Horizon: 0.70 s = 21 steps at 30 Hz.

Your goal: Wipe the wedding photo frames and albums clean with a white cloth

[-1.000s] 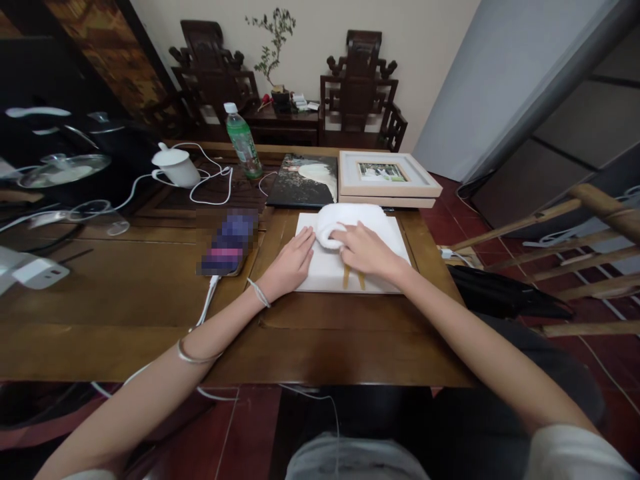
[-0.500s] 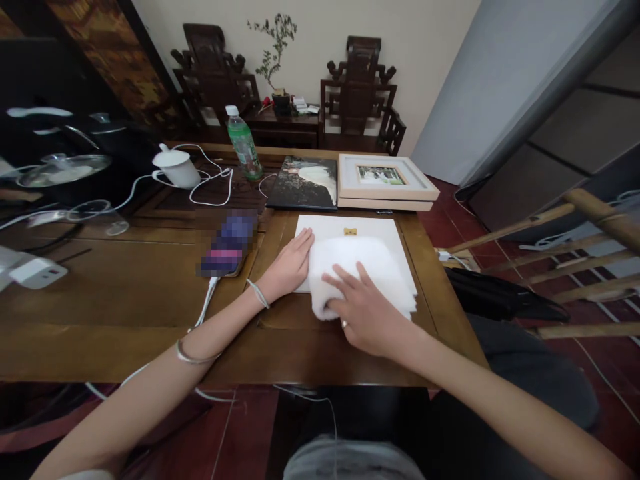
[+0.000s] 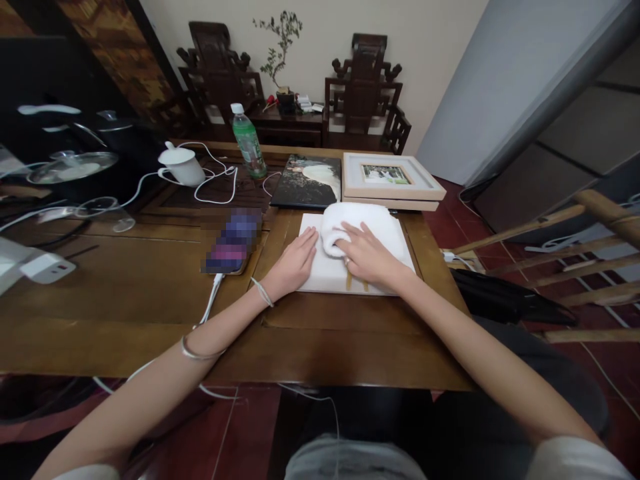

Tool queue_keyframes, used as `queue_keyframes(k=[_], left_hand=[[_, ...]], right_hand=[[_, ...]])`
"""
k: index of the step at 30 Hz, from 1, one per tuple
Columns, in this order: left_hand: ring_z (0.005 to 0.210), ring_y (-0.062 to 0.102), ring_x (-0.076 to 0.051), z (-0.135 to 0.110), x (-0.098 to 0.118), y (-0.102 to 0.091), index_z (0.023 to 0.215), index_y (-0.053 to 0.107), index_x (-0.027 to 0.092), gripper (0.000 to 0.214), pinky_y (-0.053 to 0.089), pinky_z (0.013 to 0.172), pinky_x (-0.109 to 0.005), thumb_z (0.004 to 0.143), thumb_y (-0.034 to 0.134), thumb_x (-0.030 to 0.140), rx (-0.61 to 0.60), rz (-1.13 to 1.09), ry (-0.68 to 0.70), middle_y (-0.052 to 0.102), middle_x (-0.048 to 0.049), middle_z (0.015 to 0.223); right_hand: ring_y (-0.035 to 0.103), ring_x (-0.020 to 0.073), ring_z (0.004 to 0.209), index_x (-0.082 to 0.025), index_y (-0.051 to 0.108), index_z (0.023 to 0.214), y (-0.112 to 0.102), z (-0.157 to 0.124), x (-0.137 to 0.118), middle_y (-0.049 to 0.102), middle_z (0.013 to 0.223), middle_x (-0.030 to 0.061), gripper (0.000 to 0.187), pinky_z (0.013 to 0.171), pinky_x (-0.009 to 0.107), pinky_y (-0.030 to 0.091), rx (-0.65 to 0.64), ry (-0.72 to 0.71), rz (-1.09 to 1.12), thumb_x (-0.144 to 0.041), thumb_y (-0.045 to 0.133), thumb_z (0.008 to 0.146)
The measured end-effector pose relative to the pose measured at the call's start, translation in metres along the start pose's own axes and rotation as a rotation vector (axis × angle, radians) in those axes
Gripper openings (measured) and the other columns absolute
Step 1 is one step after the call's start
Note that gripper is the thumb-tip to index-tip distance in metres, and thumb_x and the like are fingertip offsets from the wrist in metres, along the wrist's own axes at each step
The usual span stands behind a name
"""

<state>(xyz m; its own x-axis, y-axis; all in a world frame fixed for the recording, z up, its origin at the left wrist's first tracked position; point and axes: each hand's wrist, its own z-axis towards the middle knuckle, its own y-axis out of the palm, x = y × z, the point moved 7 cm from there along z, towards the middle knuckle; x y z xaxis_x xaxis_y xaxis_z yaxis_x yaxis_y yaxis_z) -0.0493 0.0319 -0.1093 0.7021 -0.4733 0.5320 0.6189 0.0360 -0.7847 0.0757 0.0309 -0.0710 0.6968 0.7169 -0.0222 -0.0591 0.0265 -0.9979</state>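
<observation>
A folded white towel (image 3: 363,220) lies on a flat white panel (image 3: 330,277), covering much of its far part. My right hand (image 3: 367,252) grips the towel from above, its thumb side tucked into the fold and the other fingers spread over the top. Two gold-coloured marks show on the panel's near part, below the towel. My left hand (image 3: 293,263) rests flat along the panel's left edge, fingers stretched forward and holding nothing.
Behind the panel lie a dark picture (image 3: 307,181) and a stacked pale photo frame (image 3: 393,177). To the left are a charging phone (image 3: 234,240), a green-labelled bottle (image 3: 249,143), a lidded white cup (image 3: 181,165) and cables. The wooden table (image 3: 350,347) ends at the right.
My right hand has slid the towel away from me across the panel, uncovering the gold marks nearest me and covering the far one. The left hand stays at the panel's edge.
</observation>
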Motion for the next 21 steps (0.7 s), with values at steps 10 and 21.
queue_keyframes(k=[10, 21], left_hand=[[0.138, 0.036, -0.020, -0.002, 0.008, -0.031, 0.140, 0.044, 0.016, 0.056, 0.026, 0.116, -0.041, 0.100, 0.019, 0.046, 0.301, -0.279, -0.024, 0.042, -0.0080, 0.147], [0.143, 0.023, -0.029, 0.000, -0.004, 0.001, 0.140, 0.040, 0.008, 0.054, 0.021, 0.116, -0.050, 0.095, 0.032, 0.037, 0.018, -0.014, -0.060, 0.034, -0.0163, 0.151]], right_hand=[[0.024, 0.0372, 0.139, -0.014, 0.064, 0.114, 0.006, -0.010, -0.072, 0.039, 0.147, 0.0170, 0.036, 0.109, 0.065, 0.017, -0.012, -0.211, -0.028, -0.011, 0.046, 0.083], [0.063, 0.0278, 0.093, -0.016, 0.067, 0.096, -0.036, -0.067, -0.071, 0.068, 0.104, 0.0144, 0.030, 0.085, 0.044, 0.046, -0.192, -0.136, 0.078, -0.010, 0.045, 0.078]])
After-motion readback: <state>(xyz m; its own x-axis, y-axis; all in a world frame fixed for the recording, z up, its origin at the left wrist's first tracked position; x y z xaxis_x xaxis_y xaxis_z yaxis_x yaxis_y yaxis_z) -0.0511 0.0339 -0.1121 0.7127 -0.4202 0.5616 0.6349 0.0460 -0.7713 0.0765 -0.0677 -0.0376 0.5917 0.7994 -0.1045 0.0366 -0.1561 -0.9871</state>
